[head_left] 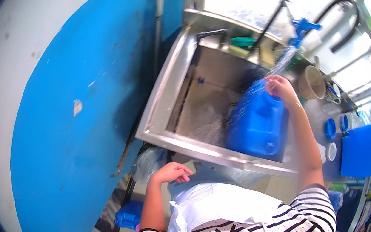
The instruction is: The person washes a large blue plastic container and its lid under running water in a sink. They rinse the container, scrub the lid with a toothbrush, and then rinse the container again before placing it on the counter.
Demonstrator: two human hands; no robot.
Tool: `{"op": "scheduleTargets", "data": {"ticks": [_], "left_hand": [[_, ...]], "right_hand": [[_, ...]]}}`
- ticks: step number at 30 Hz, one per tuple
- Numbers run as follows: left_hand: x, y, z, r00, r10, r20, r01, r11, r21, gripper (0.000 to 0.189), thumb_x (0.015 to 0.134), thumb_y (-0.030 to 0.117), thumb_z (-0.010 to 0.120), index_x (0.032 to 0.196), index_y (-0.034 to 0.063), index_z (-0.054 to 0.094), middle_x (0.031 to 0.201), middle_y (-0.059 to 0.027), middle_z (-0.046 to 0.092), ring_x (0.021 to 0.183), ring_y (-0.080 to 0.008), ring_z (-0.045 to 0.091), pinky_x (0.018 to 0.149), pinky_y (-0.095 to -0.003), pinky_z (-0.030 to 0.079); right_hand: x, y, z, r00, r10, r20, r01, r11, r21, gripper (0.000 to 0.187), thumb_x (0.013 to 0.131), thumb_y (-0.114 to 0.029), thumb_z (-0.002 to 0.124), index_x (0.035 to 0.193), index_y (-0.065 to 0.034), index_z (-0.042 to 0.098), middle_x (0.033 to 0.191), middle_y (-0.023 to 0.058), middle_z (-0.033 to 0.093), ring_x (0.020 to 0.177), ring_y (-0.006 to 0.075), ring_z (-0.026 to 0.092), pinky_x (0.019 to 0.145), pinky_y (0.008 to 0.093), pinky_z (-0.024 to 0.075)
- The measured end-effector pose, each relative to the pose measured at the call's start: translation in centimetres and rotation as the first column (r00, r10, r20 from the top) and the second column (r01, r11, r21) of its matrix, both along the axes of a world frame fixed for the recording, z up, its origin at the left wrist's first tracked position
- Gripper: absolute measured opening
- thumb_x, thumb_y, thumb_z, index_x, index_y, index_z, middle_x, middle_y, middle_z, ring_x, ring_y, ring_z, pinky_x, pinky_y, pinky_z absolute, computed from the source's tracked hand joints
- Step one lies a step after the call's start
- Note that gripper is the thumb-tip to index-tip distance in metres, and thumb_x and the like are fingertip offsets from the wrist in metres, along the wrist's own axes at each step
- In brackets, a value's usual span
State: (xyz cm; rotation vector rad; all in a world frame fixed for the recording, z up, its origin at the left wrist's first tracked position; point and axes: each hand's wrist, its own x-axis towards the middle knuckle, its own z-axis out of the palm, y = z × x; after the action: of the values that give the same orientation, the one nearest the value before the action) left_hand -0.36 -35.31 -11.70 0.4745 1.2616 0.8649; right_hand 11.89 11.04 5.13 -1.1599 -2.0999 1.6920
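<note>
A blue plastic jerrycan (259, 121) leans inside the stainless steel sink (188, 141), its upper end towards the blue tap (300, 32). Water (281, 62) streams from the tap and sprays across the can's upper end. My right hand (279, 87) is in that spray at the can's top, fingers bent together. Whether they grip anything is blurred. Nothing is in my left hand (171, 173), which hangs in front of the sink's near rim with its fingers loosely curled and partly apart.
A blue wall (93, 103) borders the sink on the left. Sponges (240, 51) and a green scrubber (242, 41) lie along the back ledge. On the right counter stand a beige bucket (310, 83), blue lids (330, 128), a white lid (331, 151) and another blue container (363, 149).
</note>
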Motion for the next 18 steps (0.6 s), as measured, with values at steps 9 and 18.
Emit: {"op": "scheduleTargets", "data": {"ticks": [9,18], "left_hand": [[6.8,33.8,6.7,0.516,0.265,-0.815,-0.019,0.954,0.298,0.032,0.082,0.03,0.062,0.082,-0.0021,0.066,0.078,-0.0195,0.068,0.077,-0.0304,0.068,0.072,-0.0398,0.052],[13.1,38.8,3.8,0.929,0.272,0.252,-0.307,0.946,0.108,0.022,0.086,0.021,0.064,0.1,0.0058,0.058,0.078,-0.0081,0.06,0.061,-0.0212,0.06,0.059,-0.0393,0.053]], "right_hand": [[0.7,6.5,-1.1,0.922,0.243,0.302,-0.335,0.891,0.307,0.026,0.09,-0.019,0.06,0.107,-0.0011,0.066,0.093,0.0174,0.07,0.083,0.0219,0.071,0.071,0.0358,0.0567],[-2.0,10.5,-8.9,0.81,-0.098,-0.578,0.097,0.995,-0.034,0.035,0.09,-0.009,0.066,0.122,-0.001,0.055,0.091,0.0071,0.066,0.081,0.0191,0.064,0.079,0.0337,0.0525]]}}
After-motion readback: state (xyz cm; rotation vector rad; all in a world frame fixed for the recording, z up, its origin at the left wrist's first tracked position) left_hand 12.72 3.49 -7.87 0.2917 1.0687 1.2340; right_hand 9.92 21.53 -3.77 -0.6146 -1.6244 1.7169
